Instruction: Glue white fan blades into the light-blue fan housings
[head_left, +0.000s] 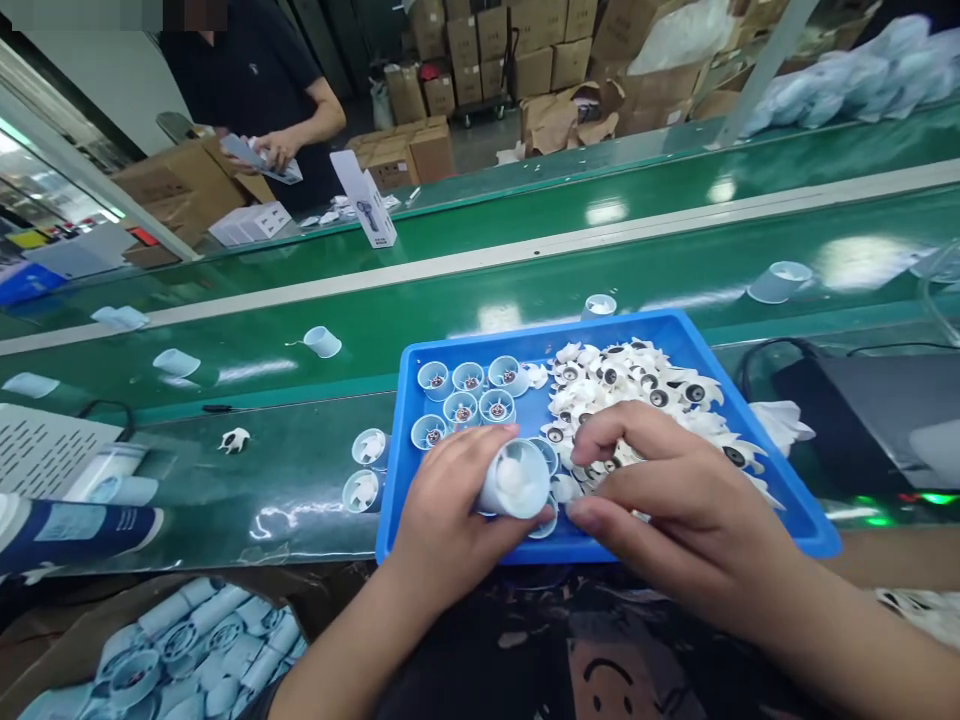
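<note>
A pale-blue cup [538, 482] was gripped between the thumb and fingers of the left hand [446, 505], above the near part of a blue tray [534, 405] on the bench [292, 460]. The cup's long axis was directed out of the grip toward the viewpoint, so that its open mouth was presented, with a white piece [513, 477] (its exact form was blurred) seen inside. The cup was placed just to the left of the right hand [675, 490], whose digits were loosely curled and parted, with nothing seen to be grasped. A heap of white fan wheels [615, 385] was spread beyond and partly beneath the right hand, the nearer of the two hands.
</note>
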